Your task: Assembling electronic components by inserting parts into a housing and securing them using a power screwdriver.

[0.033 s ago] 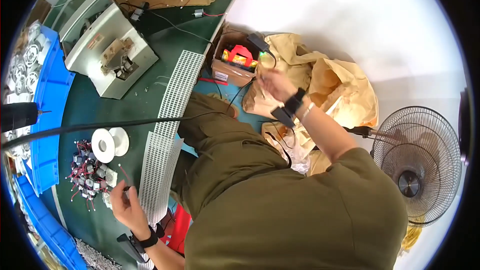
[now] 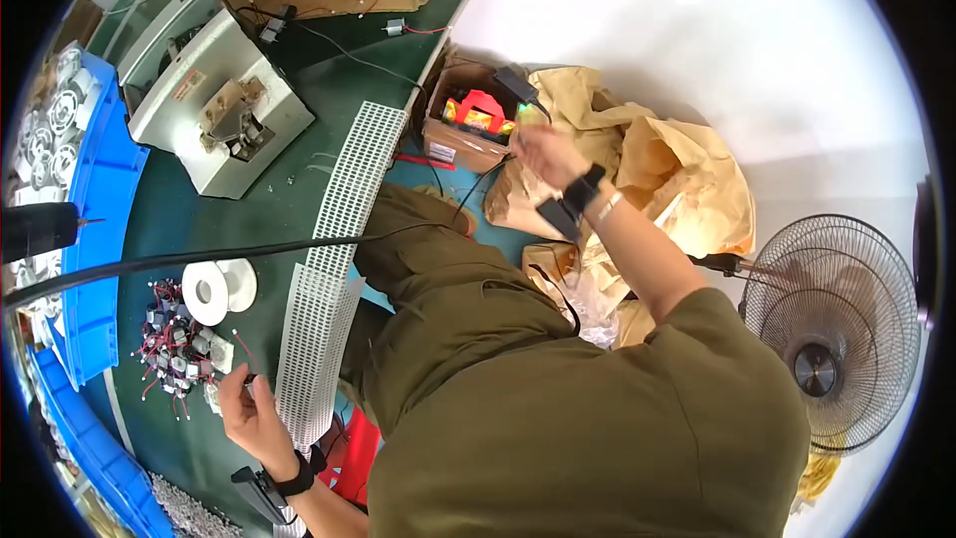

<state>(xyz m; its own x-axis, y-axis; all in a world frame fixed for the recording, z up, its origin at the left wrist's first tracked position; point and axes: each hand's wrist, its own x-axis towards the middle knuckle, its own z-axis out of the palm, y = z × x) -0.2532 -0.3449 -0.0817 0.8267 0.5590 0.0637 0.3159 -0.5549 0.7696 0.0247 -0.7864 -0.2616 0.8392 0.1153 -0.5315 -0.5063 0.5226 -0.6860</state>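
Observation:
My left hand [image 2: 254, 418] is closed over the table's near edge. Thumb and forefinger pinch a small dark-ended motor [image 2: 250, 379], mostly hidden by the fingers, with a thin red wire rising beside it. Just left of that hand lies a pile of small motors [image 2: 179, 339] with red and black leads. My right hand [image 2: 550, 154] is off the table, in front of brown paper bags [image 2: 573, 100] and beside a cardboard box [image 2: 463, 144]. Its fingers are curled together; what they hold, if anything, I cannot make out.
A white spool [image 2: 206, 291] stands by the motors. Beyond are a grey metal machine [image 2: 224, 110], blue bins [image 2: 95, 279] of white parts and a carton [image 2: 339, 0] of motors. Perforated white strips [image 2: 344, 189] line the edge. A black cable [image 2: 199, 255] crosses the view; a fan [image 2: 827, 329] stands right.
My right hand and wrist have shifted very slightly, with the forearm a touch to the left. My left hand stays almost where it was.

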